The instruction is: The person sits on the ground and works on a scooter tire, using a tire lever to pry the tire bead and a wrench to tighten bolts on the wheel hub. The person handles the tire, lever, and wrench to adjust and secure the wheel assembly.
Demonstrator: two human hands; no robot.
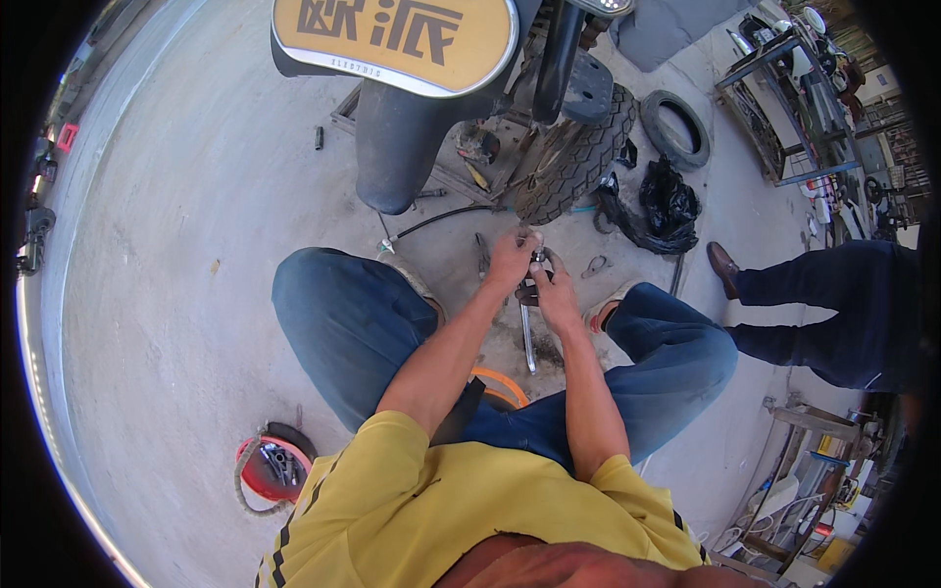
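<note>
My left hand (512,259) and my right hand (556,294) meet just in front of a treaded tyre (578,167) under a scooter. Both hands have their fingers closed on a small metal part (538,257), mostly covered by the fingertips. Below my right hand a shiny wrench (528,341) extends toward me; whether that hand touches it, I cannot tell. A black cable (436,221) with a metal end curves across the floor left of the tyre. Pliers-like tools (482,253) lie beside my left hand.
The scooter's dark body with a yellow panel (392,39) overhangs the work. To the right are a loose tyre (674,129), a black plastic bag (668,201) and a standing person's legs (814,284). A red bowl of metal tools (270,470) sits behind left. A cluttered rack (789,108) stands far right.
</note>
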